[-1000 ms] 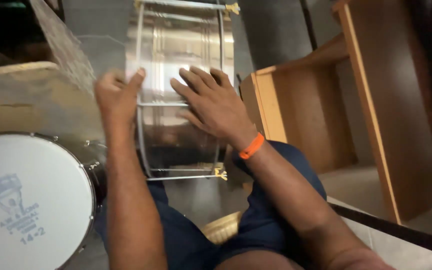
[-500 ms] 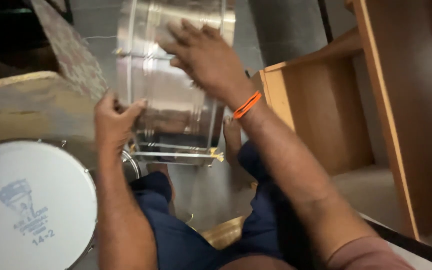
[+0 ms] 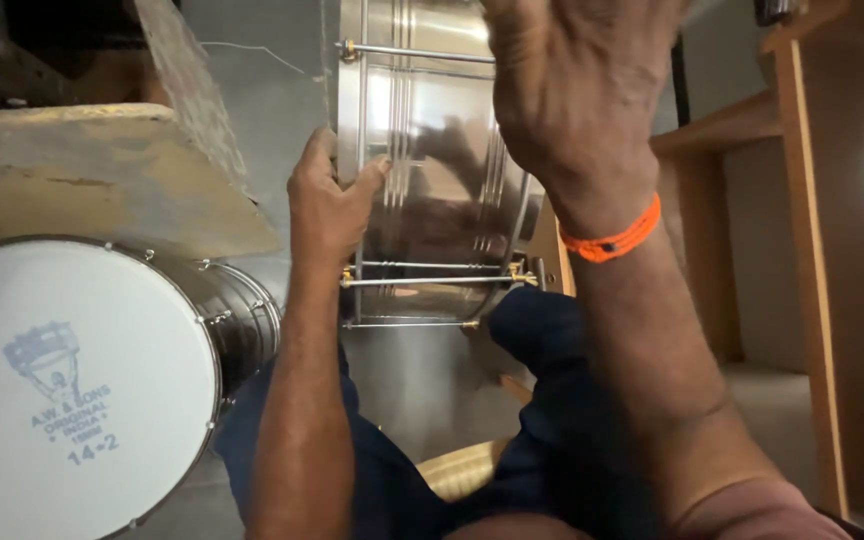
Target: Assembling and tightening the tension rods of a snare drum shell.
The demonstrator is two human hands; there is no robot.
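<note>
nearest the camera, the person's dark blue trousers (image 3: pixel 552 420) fill the bottom, with a pale wooden stool edge (image 3: pixel 462 468) peeking between the knees. up from there, the right hand (image 3: pixel 572 90) rises close to the lens, an orange wristband (image 3: pixel 614 238) on the wrist; its fingers run out of the top of the frame, so i cannot tell how they are set, though the palm seems to lie against the upper side of the shell. the left hand (image 3: pixel 330 205) is narrow and curled, gripping the left rim of the shiny metal drum shell (image 3: pixel 432 170), which stands on edge just beyond the knees, its tension rods (image 3: pixel 422 282) running across it. off to the left, just beside the left forearm, sits a finished drum (image 3: pixel 72 390) with a white head. behind that, a worn wooden block (image 3: pixel 92 180); far right, a wooden shelf unit (image 3: pixel 812 200). the risk, as i judge it: the shell is smooth and round and only pinched at one rim, so it could roll or slip off the lap and knock the finished drum, or a finger could catch under a rod. the count: two drums, two hands, one wristband, three rods clearly in sight low on the shell plus one near the top.
</note>
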